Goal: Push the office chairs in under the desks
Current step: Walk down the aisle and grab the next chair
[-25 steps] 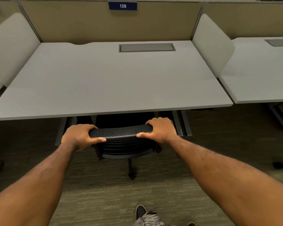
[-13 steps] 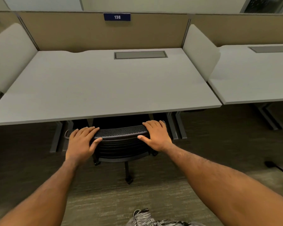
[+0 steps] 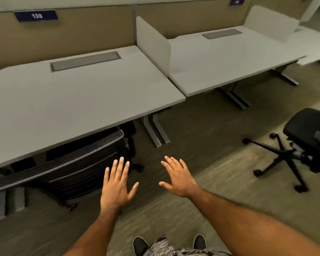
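Two hands, head view only. Left hand (image 3: 116, 189) and right hand (image 3: 179, 179): palms down, fingers spread wide, gripping nothing, both over bare carpet (image 3: 174, 215).

Item 1, tucked chair (image 3: 72, 163): left of the left fingertips and just beyond them, close but not touching so far as can be told. Back nearly flush with the near desk (image 3: 78, 97) edge, seat hidden beneath. Black perforated mesh along the top rail, ribbed plastic slats below.

Item 2, loose chair (image 3: 307, 143): well to the right of the right fingers, out on the carpet in front of the far desk (image 3: 229, 58). Padded black seat, five-spoke black base on casters; backrest cut off by the frame edge.

Handling, as judged: item 1 looks done; item 2 comes next. Grasp the top of its back with both hands, turn it to face the far desk, roll it straight in between the grey metal legs; casters should run easily on low-pile carpet, so push gently.

Desks: flat, matte, pale grey tops with rounded corners, inset grey cable hatch, white dividers.
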`<state>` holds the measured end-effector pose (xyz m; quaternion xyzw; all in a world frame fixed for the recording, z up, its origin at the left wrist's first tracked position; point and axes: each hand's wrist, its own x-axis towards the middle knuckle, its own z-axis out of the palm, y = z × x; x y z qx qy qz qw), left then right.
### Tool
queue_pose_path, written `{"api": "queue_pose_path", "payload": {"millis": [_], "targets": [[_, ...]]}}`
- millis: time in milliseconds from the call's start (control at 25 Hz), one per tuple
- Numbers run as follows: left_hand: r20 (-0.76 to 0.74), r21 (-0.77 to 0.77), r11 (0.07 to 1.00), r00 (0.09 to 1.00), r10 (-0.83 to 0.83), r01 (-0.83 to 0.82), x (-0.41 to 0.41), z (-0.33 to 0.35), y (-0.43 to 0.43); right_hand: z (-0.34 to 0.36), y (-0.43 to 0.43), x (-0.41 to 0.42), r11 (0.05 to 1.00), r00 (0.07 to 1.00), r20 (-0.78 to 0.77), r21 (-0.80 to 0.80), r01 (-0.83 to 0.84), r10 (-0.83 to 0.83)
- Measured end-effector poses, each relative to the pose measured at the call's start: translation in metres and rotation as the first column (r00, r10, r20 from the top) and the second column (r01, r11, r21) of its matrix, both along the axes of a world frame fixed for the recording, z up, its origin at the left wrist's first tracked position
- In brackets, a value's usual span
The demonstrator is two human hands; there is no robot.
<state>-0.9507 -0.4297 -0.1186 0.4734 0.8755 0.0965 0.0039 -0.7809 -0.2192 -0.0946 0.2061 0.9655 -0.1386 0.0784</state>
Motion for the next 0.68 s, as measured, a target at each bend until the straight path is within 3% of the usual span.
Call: {"api": "queue_pose_path", "payload": {"millis": [240, 440, 680], "targets": [[0.092, -0.193, 0.934, 0.953, -0.288, 0.301, 0.107, 0.005, 0.115, -0.003, 0.056, 0.152, 0.942, 0.943, 0.024, -0.057, 0.332, -0.331], [0.096, -0.226, 0.847, 0.876, -0.473, 0.482, 0.232, 0.001, 0.194, -0.007, 0.092, 0.290, 0.842, 0.847, 0.075, -0.091, 0.531, -0.526], [0.134, -0.167, 0.789, 0.806, -0.576, 0.591, 0.376, 0.006, 0.296, -0.004, 0.134, 0.451, 0.696, 0.710, 0.139, -0.140, 0.704, -0.690]]}}
